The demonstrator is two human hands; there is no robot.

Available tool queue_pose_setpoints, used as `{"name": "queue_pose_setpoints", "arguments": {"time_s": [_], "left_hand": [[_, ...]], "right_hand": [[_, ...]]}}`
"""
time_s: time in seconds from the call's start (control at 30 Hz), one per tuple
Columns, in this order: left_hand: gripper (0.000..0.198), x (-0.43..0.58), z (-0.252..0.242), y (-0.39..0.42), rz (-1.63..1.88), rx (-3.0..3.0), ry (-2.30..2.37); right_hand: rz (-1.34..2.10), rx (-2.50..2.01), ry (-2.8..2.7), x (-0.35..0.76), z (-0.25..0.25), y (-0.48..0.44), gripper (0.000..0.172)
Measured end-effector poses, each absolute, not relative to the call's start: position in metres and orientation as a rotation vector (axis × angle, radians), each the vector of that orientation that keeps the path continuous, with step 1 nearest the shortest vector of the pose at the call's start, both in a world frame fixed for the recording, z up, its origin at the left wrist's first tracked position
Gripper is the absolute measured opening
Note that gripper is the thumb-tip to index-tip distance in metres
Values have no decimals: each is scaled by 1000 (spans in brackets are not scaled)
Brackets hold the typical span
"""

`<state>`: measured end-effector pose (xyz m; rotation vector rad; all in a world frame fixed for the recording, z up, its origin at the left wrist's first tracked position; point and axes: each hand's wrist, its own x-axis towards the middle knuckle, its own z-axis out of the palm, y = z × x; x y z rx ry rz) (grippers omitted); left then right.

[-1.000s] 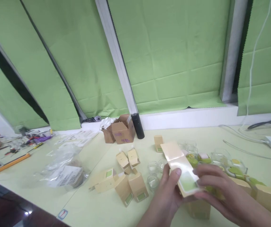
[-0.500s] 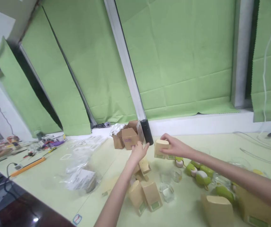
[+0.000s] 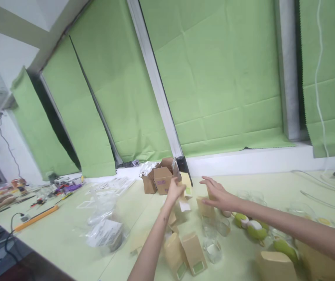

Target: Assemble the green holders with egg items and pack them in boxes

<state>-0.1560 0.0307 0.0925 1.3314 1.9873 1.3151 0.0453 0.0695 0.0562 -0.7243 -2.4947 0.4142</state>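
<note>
near the front of the table [image 3: 65, 253], two tan boxes [image 3: 195, 253] and a clear cup [image 3: 213, 250] lie between the outstretched forearms. farther out, the left hand [image 3: 175, 190] pinches an open box [image 3: 186, 181], flap raised; the right hand [image 3: 220, 197], fingers spread, hovers by an upright box [image 3: 205, 209]. beyond stands a brown carton [image 3: 162, 180].

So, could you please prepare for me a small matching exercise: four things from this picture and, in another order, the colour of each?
1. Small labelled boxes
2. Cylinder
3. Long bar
4. Window coverings

A. Orange
B. Green
C. Yellowish tan
D. Black

Right pairs: 1-C, 2-D, 3-A, 4-B
</note>
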Motion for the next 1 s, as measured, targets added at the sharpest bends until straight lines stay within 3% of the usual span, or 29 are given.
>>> {"name": "queue_pose_setpoints", "arguments": {"time_s": [0.13,0.27,0.5,0.73,0.87,1.0], "left_hand": [[44,-117,135,-1,1510,1432,1647],[48,-53,141,-50,1539,1359,1217],[53,16,104,-90,1455,871,984],[56,35,83,-92,1411,772,915],[62,31,75,-90,1441,750,978],[56,27,72,-91,1415,790,983]], "right_hand": [[335,-545,-2433,89,73,39,74],[-36,-364,-2324,130,68,5,84],[-628,-65,-2216,187,78,-39,39],[-345,-236,-2178,208,60,-43,16],[-168,-237,-2209,203,52,-42,19],[-32,-319,-2205,198,47,-43,21]]}}
